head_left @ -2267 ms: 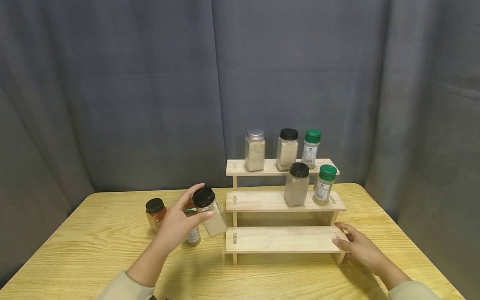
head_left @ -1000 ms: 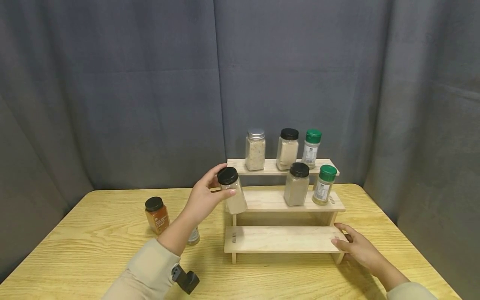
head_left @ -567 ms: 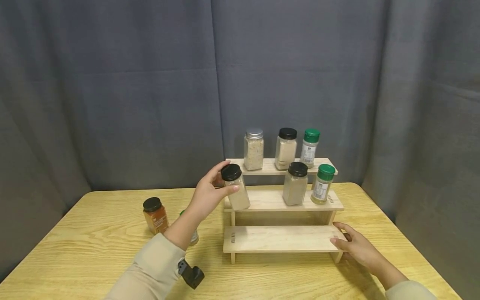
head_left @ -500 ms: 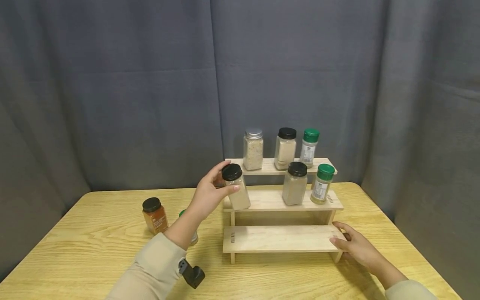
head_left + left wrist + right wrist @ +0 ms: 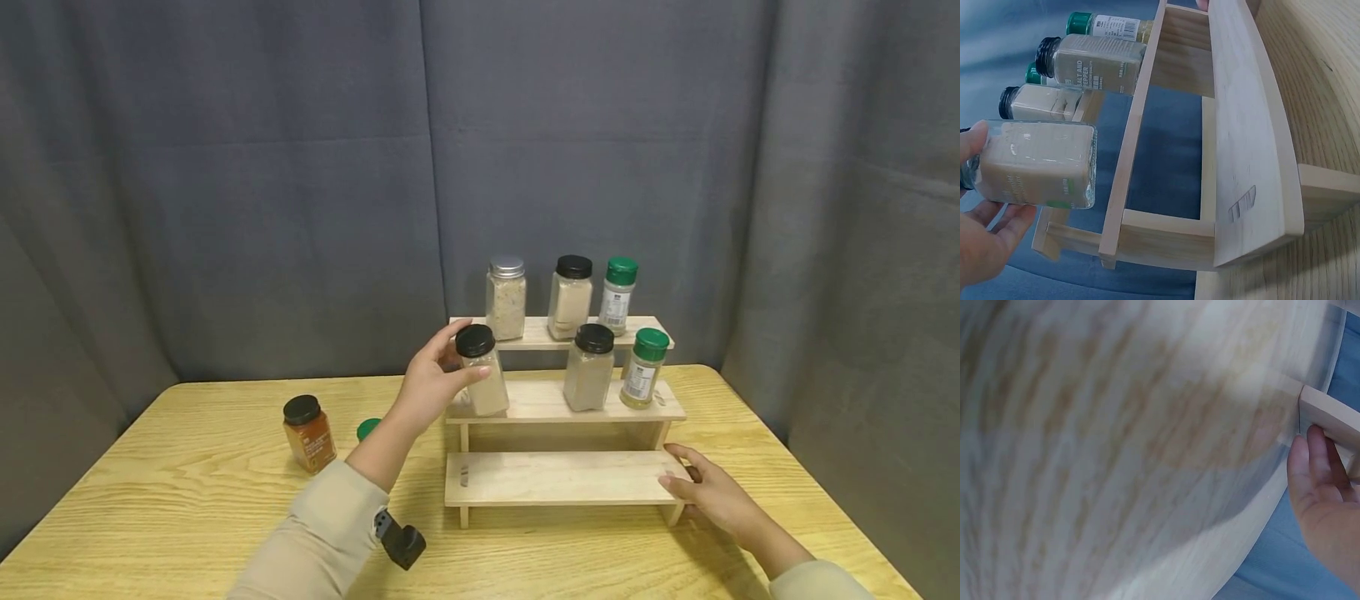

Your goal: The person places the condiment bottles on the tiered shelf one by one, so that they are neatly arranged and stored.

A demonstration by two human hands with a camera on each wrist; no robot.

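My left hand (image 5: 431, 387) grips a square glass spice jar (image 5: 488, 390) with a black lid and pale powder, thumb in front and fingers behind. The jar leans slightly and overlaps the left end of the middle shelf (image 5: 536, 404) in the head view. In the left wrist view this spice jar (image 5: 1038, 164) shows its bottom facing the wooden rack (image 5: 1166, 240). My right hand (image 5: 712, 493) holds the right end of the bottom shelf (image 5: 562, 479), thumb on top; the right wrist view shows its fingers (image 5: 1319, 462) against the rack's side piece.
On the middle shelf stand a black-lidded jar (image 5: 589, 375) and a green-capped bottle (image 5: 642, 375). The top shelf bears a silver-lidded jar (image 5: 506, 304), a black-lidded jar (image 5: 570, 304) and a green-capped bottle (image 5: 617, 300). An orange-red jar (image 5: 310, 437) and a partly hidden green-capped bottle (image 5: 369, 428) stand left on the table.
My left hand has carried the black-lidded spice jar up and right from the table's left side to the middle shelf's left end, bringing it more upright. The right hand keeps its place.
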